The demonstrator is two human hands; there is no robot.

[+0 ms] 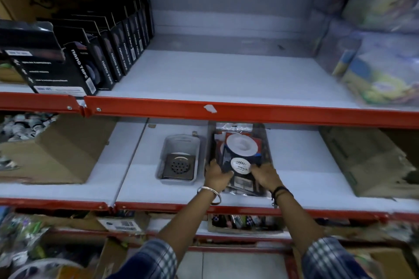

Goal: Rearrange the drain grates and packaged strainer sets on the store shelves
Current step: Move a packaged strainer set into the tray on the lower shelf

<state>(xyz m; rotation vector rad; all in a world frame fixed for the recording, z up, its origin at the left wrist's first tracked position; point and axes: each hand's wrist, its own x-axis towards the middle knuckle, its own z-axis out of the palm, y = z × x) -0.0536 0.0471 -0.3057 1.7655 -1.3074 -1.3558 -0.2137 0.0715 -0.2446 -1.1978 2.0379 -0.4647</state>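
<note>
On the mid shelf (294, 179), center of frame, your L hand (216, 174) and R hand (265, 175) both grip the near end of the strainer pack (240, 156). L fingers are curled on its left edge, R fingers on its right edge w/ the thumb over the front. The pack is clear plastic w/ a dark card, a white round strainer in its upper part and a white oval label lower down. It lies on a stack of similar packs; how many are under it you can't tell, view's blurry there. Just left of the pack, not touching, sits a grey tray (179, 142) holding a square metal grate (179, 166) w/ a round perforated center. A bangle (209, 191) is on your L wrist, dark bands (280, 190) on the R. Cardboard boxes (56, 149) sit at the far left and far right of the same shelf. Upper left of frame: a row of black tape boxes (102, 61) on the top shelf.
</note>
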